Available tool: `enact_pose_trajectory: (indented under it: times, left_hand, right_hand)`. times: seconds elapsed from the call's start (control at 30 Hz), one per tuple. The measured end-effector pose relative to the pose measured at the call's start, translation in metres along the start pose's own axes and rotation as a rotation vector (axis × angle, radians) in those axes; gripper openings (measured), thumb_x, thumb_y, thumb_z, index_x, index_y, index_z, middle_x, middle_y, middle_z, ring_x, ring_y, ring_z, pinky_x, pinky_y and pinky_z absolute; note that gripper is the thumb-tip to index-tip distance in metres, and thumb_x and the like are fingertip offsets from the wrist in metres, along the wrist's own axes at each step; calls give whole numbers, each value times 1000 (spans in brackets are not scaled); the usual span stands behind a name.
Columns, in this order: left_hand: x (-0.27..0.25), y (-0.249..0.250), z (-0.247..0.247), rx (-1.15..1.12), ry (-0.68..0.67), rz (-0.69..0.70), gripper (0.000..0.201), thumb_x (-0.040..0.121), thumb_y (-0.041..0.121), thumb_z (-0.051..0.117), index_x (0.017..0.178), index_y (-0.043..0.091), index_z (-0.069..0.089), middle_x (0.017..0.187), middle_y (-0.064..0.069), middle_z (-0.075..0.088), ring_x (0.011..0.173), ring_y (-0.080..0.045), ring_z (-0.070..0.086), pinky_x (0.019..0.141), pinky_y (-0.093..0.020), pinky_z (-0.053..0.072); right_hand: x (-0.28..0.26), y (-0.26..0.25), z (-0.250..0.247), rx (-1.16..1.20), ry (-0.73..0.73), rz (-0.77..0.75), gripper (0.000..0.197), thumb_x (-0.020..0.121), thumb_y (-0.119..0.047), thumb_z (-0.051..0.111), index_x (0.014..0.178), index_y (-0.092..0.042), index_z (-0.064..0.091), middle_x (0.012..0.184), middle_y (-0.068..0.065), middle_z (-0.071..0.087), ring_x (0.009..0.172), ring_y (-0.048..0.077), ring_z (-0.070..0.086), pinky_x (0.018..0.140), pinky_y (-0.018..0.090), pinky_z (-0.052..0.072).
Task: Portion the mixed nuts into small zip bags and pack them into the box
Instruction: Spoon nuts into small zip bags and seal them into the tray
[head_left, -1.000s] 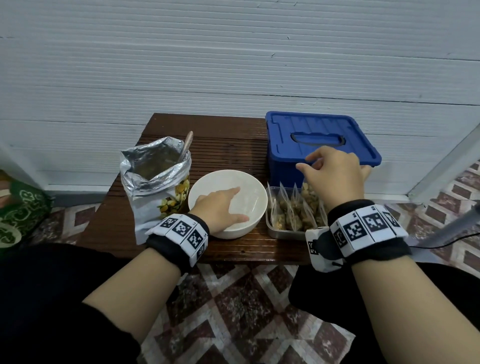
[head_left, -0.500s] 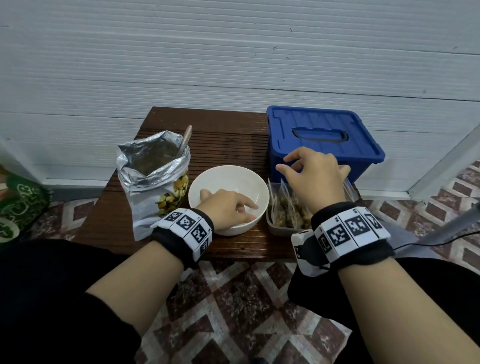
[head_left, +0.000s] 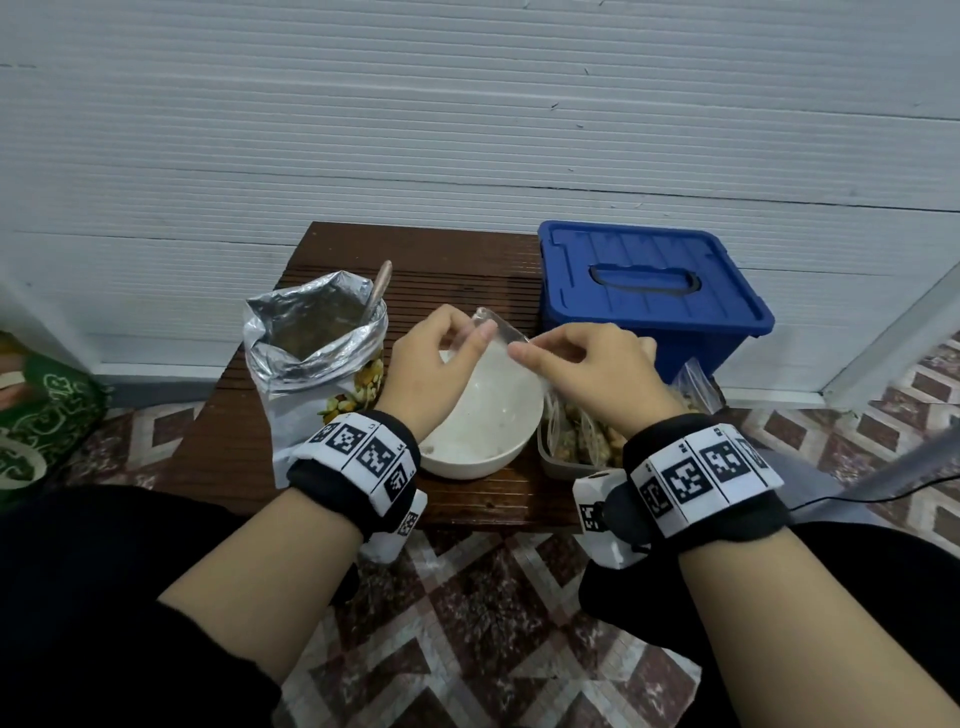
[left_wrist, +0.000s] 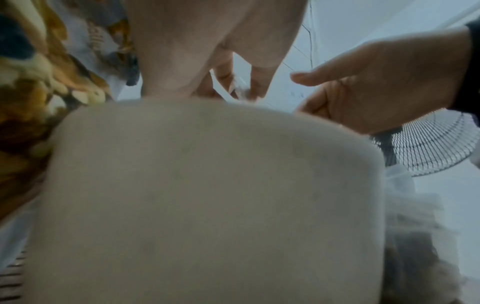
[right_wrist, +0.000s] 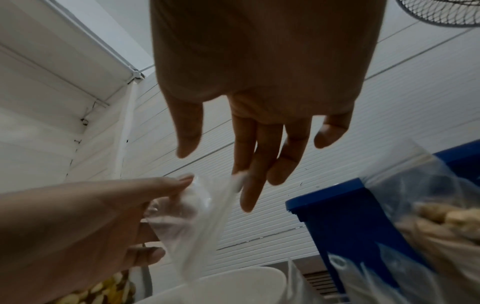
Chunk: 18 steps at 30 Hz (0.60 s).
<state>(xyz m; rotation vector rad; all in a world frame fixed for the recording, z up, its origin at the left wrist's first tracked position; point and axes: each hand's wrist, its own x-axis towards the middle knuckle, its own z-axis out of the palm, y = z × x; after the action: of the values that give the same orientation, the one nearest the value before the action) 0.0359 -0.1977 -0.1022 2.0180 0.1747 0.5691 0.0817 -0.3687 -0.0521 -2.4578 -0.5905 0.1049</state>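
Both hands up over the white bowl (head_left: 480, 415), working 1 empty clear zip bag (head_left: 501, 338). Left hand (head_left: 431, 364) grip: fingers pinched on the bag's left edge. Right hand (head_left: 587, 369) grip: the right wrist view shows fingertips on the bag's other edge with the fingers nearly straight, so that hold looks light; can't tell if the thumb is really clamping. Judging by the pull from both sides, the step is opening the bag mouth.

Nuts are in the open foil pouch (head_left: 317, 353) at left on the bench (head_left: 467, 260), with a spoon (head_left: 379, 288) standing in it. Filled bags stand upright in the clear tray (head_left: 556, 457) at right. Blue box (head_left: 649, 296) sits behind the tray, lid on.

Risks:
- thin film slips out of the right fingertips, mouth falls shut
- seal only part open, nuts spill past the bag
- elbow or wrist tips the pouch, it's tall and soft
- box lid not off yet, packing blocked until it is
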Motion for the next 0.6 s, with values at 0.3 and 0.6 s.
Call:
enact_pose_trajectory:
  times: [0.3,0.6]
  left_hand:
    - [3,12,-5,-200,42,-166,12,95,32,57,89,24,64,79,1,71,75,2,63,74,-9,44]
    - [2,14,-4,-260,26,-243,13,96,28,56,100,19,64,59,8,67,67,4,62,81,-26,47]
  right_hand:
    - [0,-2,-5,342,-106,61,4,83,-19,72,82,-22,71,76,3,73,70,12,62,77,30,55]
    - [1,-1,-10,410,-154,102,13,79,-16,76,90,-18,69,81,4,71,82,19,68,79,28,55]
